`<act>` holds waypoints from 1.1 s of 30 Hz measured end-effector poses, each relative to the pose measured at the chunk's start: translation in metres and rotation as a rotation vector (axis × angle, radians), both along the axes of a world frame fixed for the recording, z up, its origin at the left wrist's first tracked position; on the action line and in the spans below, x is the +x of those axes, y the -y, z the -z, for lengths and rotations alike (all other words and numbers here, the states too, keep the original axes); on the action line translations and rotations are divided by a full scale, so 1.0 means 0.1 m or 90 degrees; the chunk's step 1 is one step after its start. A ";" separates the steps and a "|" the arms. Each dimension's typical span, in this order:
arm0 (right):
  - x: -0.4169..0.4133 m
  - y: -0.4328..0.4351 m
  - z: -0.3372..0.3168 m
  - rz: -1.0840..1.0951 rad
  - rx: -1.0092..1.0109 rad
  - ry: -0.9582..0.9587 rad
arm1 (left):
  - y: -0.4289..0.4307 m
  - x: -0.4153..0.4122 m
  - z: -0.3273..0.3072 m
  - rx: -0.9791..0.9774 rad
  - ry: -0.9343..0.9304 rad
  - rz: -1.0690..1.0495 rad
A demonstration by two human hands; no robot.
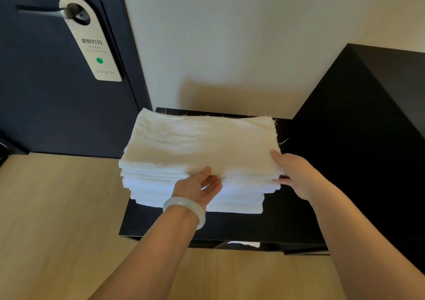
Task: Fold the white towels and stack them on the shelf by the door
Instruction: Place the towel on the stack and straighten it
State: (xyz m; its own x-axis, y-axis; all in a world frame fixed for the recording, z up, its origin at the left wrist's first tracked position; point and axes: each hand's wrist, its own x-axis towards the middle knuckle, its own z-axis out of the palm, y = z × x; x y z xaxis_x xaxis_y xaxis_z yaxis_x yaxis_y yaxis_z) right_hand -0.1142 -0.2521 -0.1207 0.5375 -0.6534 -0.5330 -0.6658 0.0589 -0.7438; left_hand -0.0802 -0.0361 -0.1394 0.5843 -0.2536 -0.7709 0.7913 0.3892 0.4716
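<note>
A stack of several folded white towels (195, 191) sits on the low black shelf (230, 228) beside the dark door (46, 104). The top folded towel (202, 143) lies flat over the stack, slightly raised at its near edge. My left hand (200, 188), with a pale bangle on the wrist, pinches that near edge, thumb on top and fingers underneath. My right hand (296, 175) grips the towel's near right corner, thumb on top and fingers tucked under.
A taller black cabinet (368, 127) stands right of the shelf. A door hanger (92, 44) hangs on the door handle (46, 12). A cream wall (230, 35) is behind the shelf. Light wood floor (57, 219) lies in front and to the left.
</note>
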 end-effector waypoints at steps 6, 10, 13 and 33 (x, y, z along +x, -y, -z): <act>-0.11 0.07 0.02 -0.061 0.087 0.026 | -0.02 -0.01 0.04 0.001 -0.016 -0.022; -0.08 0.05 0.00 -0.040 0.124 0.027 | -0.03 -0.05 0.04 0.013 -0.023 -0.034; -0.08 0.05 -0.07 -0.027 0.160 0.040 | -0.07 -0.09 0.08 -0.018 -0.043 -0.076; -0.33 -0.16 0.30 0.097 0.088 0.090 | -0.39 -0.22 0.34 -0.094 -0.124 -0.136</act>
